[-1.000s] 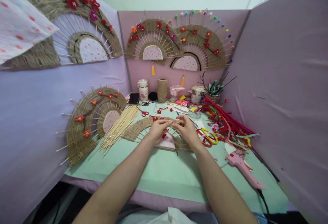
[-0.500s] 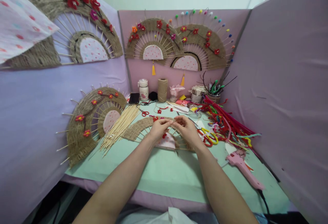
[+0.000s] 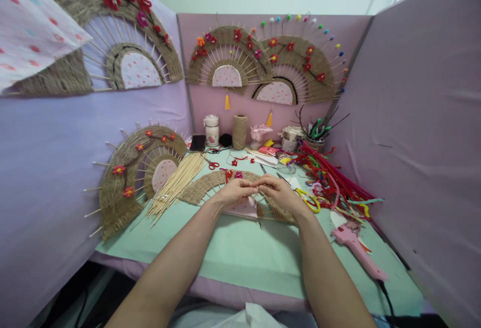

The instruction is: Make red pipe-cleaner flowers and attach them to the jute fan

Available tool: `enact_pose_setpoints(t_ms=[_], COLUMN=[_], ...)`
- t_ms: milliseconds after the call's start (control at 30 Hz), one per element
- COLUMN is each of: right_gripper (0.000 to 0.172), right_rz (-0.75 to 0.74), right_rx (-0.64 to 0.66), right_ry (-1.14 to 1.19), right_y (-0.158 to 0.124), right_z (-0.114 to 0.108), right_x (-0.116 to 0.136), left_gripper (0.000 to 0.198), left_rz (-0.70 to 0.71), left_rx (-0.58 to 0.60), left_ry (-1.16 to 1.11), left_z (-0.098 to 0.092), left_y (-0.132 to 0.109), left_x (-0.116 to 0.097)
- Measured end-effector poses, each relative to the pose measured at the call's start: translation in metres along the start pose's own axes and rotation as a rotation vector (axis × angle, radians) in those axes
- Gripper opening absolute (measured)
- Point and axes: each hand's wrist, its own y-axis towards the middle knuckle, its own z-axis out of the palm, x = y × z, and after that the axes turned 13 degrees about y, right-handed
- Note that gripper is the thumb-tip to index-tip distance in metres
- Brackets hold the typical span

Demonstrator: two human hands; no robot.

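Observation:
Above a twine-woven fan (image 3: 203, 188) lying on the table, my two hands meet at the fingertips. My left hand (image 3: 237, 191) has its fingers pinched together, pointing right. Fingers of my right hand (image 3: 276, 191) are bent and pinched against it from the other side. Whatever sits between the fingertips is too small or hidden to name. A red flower (image 3: 228, 175) and a magenta flower (image 3: 238, 174) show on the fan's upper edge, just beyond my left hand. The fan's pale half-round centre (image 3: 242, 209) is partly covered by my hands.
Bamboo sticks (image 3: 176, 183) lie left of the fan, near small red scissors (image 3: 213, 165). Yellow-handled scissors (image 3: 308, 200), a heap of pipe cleaners (image 3: 338, 178) and a pink glue gun (image 3: 358, 253) are at right. A twine spool (image 3: 239, 131) stands behind. Finished fans (image 3: 229, 47) hang on the partition.
My hands have lowered slightly and flattened, with the right wrist shifting right over the red scissor handles. The magenta flower on the fan has come into clearer view. The camera view has shifted slightly.

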Motion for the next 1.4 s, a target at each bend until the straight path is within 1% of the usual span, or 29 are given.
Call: enact_pose_setpoints(t_ms=[100, 200, 400, 500, 733, 900, 1100, 1233, 1400], right_gripper=[0.017, 0.014, 0.013, 0.014, 0.013, 0.014, 0.014, 0.015, 0.016], right_rz=[0.012, 0.010, -0.022, -0.045, -0.048, -0.036, -0.049, -0.050, -0.051], right_rx=[0.024, 0.021, -0.071, -0.117, -0.159, -0.185, -0.238, -0.263, -0.289], right_ry=[-0.013, -0.031, -0.069, -0.070, -0.082, -0.068, -0.097, -0.088, -0.073], right_y=[-0.001, 0.000, 0.001, 0.003, 0.004, 0.004, 0.005, 0.005, 0.007], right_z=[0.000, 0.002, 0.007, 0.007, 0.008, 0.008, 0.009, 0.010, 0.012], right_x=[0.000, 0.001, -0.003, -0.007, -0.009, -0.008, -0.008, -0.011, -0.014], left_gripper=[0.038, 0.036, 0.034, 0.034, 0.031, 0.033, 0.034, 0.034, 0.032], left_rz=[-0.024, -0.041, -0.058, -0.039, 0.038, 0.042, 0.068, 0.067, 0.041], left_rx=[0.033, 0.038, 0.020, -0.027, -0.137, -0.183, -0.223, -0.256, -0.326], left_ry=[0.031, 0.004, -0.081, -0.035, 0.148, 0.176, 0.067, -0.112, -0.321], left_z=[-0.002, -0.002, -0.002, -0.003, -0.002, -0.002, 0.000, 0.004, 0.009], left_y=[-0.001, -0.002, 0.000, 0.001, 0.000, 0.003, 0.009, 0.009, 0.008], left_x=[0.001, 0.001, 0.002, 0.002, -0.002, 0.002, 0.007, 0.005, 0.002])
